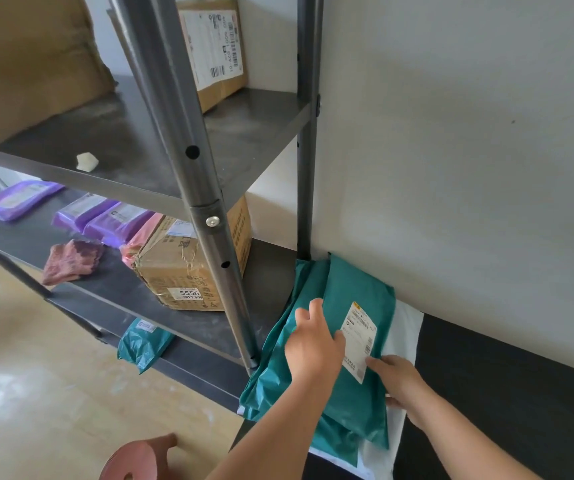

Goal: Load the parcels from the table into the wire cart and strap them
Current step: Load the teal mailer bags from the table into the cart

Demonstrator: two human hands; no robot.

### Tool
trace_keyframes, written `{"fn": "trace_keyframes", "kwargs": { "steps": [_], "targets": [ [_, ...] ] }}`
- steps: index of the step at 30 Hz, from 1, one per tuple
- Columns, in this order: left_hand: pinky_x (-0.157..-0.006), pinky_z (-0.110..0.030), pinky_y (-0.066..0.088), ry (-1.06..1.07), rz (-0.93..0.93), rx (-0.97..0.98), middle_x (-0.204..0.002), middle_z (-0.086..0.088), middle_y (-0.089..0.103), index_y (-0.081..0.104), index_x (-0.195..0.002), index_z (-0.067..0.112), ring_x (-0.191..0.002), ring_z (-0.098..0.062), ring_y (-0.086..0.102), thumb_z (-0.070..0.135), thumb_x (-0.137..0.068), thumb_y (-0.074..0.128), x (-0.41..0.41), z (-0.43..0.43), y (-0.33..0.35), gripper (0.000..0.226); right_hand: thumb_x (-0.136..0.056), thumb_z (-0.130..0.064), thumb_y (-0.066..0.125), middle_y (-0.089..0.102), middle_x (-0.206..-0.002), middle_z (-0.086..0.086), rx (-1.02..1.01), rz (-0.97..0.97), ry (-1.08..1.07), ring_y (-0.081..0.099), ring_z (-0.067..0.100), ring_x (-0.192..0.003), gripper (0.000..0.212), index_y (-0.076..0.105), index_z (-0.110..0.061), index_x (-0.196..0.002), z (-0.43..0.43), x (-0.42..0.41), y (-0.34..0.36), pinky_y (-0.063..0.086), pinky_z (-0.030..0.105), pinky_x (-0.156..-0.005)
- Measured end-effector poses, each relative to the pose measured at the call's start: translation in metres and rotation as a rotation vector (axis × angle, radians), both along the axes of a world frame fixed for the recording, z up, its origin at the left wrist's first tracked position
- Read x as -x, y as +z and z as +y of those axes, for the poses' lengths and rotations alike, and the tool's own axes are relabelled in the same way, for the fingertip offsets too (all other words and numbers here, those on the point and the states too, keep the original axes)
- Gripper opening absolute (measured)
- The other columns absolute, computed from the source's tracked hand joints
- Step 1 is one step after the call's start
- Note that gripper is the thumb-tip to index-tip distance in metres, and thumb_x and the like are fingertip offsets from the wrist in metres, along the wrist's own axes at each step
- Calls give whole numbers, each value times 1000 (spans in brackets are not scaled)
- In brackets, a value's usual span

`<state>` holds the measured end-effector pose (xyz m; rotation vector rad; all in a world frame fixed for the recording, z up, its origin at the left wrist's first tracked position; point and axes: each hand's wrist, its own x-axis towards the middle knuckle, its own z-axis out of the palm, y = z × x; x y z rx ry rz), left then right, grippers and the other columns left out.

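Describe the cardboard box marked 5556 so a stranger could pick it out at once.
Start at the grey metal rack against the white wall. On the shelf that holds the purple bags, just behind the front post, sits a brown cardboard box. Unlike the box one shelf up with its big label, this one has a small white sticker reading 5556.

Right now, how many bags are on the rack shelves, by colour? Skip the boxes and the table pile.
Purple bags: 3
Pink bags: 2
Teal bags: 1
Total: 6
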<state>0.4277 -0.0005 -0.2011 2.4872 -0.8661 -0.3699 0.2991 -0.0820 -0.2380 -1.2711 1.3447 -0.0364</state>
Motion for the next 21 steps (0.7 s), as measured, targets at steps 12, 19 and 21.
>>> {"fn": "trace_keyframes", "kwargs": {
  "steps": [12, 19, 21],
  "targets": [
    [-73, -32, 54, -101, 596, 113, -97, 6, 61, 52, -107, 23, -83, -14, 61, 30, -95, 53, 26, -27, -20, 14, -99, -36, 55, 69, -103, 7, 34, -2, -216, 68, 28, -95, 22, 61, -15, -101, -5, 46, 2, 55, 52, -90],
    [-57, -17, 41, -132, 785, 117, -99, 4, 62, 57, -106, 17, -77, -6, 58, 15, -93, 55, 48, -49, -31, 13, -95, -26, 64, 73, -99, 9, 50, -130, -581, 70, 28, -90, 16, 65, -11, -100, 2, 89, 4, 57, 45, -83],
    [-64, -21, 42, -132, 810, 99, -99, 2, 63, 60, -108, 14, -83, -14, 60, 13, -92, 55, 61, -55, -32, 17, -94, -20, 65, 74, -98, 11, 49, -157, -655, 72, 30, -89, 14, 66, -9, -101, 7, 105, 6, 58, 45, -79]
  ]
}}
